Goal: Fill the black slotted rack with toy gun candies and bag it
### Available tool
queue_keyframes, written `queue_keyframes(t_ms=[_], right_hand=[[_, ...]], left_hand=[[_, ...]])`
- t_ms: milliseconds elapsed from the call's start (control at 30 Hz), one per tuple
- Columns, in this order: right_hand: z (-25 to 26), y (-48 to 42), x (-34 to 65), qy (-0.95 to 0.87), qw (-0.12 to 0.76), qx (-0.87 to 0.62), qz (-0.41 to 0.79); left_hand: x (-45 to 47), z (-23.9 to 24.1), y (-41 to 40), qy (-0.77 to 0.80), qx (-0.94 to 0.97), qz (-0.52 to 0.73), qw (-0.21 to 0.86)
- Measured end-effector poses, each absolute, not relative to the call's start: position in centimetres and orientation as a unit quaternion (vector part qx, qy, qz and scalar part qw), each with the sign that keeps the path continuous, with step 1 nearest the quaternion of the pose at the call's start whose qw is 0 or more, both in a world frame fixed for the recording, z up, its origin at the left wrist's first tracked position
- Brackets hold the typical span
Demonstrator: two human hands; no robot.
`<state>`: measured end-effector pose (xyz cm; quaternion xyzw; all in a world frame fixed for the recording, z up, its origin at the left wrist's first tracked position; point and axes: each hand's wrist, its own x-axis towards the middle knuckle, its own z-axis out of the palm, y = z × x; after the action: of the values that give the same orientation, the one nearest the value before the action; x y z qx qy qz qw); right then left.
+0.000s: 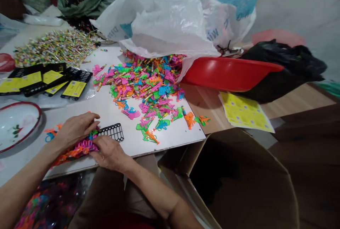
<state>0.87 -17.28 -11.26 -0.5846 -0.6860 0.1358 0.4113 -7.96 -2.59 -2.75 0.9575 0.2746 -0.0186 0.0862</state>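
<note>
In front of me, close to the table's near edge, lies a black plastic grid rack (114, 132). Its left part is packed with a row of pink, orange and green toy guns (84, 147); the cells at its right end show bare. My left hand (79, 128) curls over the far side of the row, fingers bent, and what its fingertips grip is hidden. Around the near side, my right hand (110, 152) holds the rack where the row ends, thumb against the pink pieces. A few loose orange and blue toy guns (50, 135) lie left of my left wrist.
A heap of toy guns (148, 83) spreads across the white table, below a white plastic bag (170, 20). Left are black racks with yellow cards (74, 89), small colourful tubes (55, 48) and an enamel basin (18, 122). A red basin (228, 73), yellow sheets (244, 112) and cardboard box (244, 179) are right.
</note>
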Motion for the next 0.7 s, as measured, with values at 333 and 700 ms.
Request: queue_keyframes(t_ms=[333,700], right_hand=[[-9.5,-16.9,8.7,-0.74,0.406,-0.494,0.208],[-4.3,-7.5,30.8,-0.565,-0.002,-0.823,-0.055]], left_hand=[[-7.7,-2.8,-3.0,0.27,0.959,-0.027,0.079],[-7.6,-2.1,-2.8,0.267,0.959,-0.037,0.09]])
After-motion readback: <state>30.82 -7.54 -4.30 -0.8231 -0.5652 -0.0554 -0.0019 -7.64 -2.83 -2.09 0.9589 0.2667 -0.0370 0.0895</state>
